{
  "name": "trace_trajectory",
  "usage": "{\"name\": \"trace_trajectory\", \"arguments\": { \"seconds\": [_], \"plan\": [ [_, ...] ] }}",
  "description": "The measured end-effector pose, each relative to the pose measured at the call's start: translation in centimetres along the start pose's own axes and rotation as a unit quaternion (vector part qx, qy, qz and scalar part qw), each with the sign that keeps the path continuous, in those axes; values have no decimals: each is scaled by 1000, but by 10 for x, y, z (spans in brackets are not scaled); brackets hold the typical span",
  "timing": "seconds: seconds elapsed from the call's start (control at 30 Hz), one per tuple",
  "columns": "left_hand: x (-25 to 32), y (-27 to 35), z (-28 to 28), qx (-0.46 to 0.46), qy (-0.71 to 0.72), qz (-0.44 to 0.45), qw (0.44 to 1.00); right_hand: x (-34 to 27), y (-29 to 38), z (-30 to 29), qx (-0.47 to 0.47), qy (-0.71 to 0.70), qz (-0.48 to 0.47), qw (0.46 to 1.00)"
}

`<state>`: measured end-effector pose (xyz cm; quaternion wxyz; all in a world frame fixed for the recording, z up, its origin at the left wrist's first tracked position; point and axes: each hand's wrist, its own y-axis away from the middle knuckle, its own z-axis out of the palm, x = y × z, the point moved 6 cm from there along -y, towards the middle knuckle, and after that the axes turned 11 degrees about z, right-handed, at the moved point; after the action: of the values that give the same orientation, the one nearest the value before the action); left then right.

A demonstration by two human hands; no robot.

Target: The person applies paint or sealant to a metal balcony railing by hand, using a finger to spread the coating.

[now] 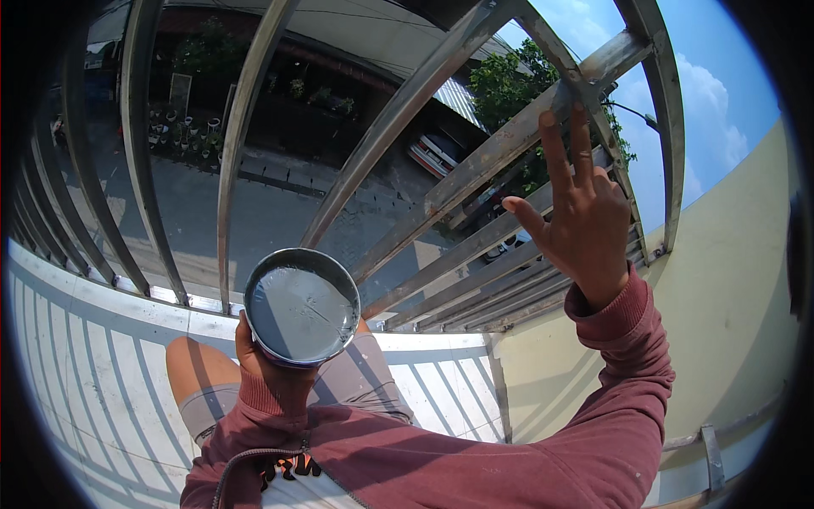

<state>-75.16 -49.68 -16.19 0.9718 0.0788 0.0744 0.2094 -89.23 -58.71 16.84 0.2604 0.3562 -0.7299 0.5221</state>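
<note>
My left hand (264, 359) holds a round open tin (302, 307) from below and its left side, in front of my lap. Grey paint-like material fills much of the tin, with a wrinkled surface. My right hand (582, 203) is raised at the upper right against the metal railing (483, 156). Its index and middle fingers point up along a wide bar, close to the crossing with the top rail; whether both fingertips touch the metal I cannot tell. The thumb is spread to the left, and the other fingers are bent. The bar's bare metal shows brownish patches.
White floor tiles (82, 382) with striped shadows lie beneath me. A cream wall (718, 280) rises at the right, with a metal frame (712, 455) low beside it. Beyond the bars are a street (280, 210) below, potted plants (184, 135) and a parked car (435, 153).
</note>
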Motion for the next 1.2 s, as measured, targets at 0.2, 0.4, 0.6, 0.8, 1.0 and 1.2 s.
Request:
{"name": "trace_trajectory", "arguments": {
  "seconds": [0.2, 0.4, 0.6, 0.8, 1.0, 1.2],
  "plan": [
    [1, 5, 16, -73, -58, 13, 996, 4, -2, 23, 72, -115, 13, 991],
    [-1, 3, 10, -204, -124, 5, 971, 13, -2, 22, 88, -110, 78, 987],
    [-4, 0, 20, -83, 51, -29, 995, -63, 25, -4, 40, -507, -6, 861],
    [-15, -2, 52, -174, -31, 6, 984, -127, 34, 8, -123, -655, -61, 743],
    [-12, 4, 47, -194, -46, 5, 980, -146, 38, 9, -141, -679, -71, 717],
    [-14, 5, 37, -164, -22, -24, 986, -146, 46, 20, -257, -823, 67, 502]
  ]
}}
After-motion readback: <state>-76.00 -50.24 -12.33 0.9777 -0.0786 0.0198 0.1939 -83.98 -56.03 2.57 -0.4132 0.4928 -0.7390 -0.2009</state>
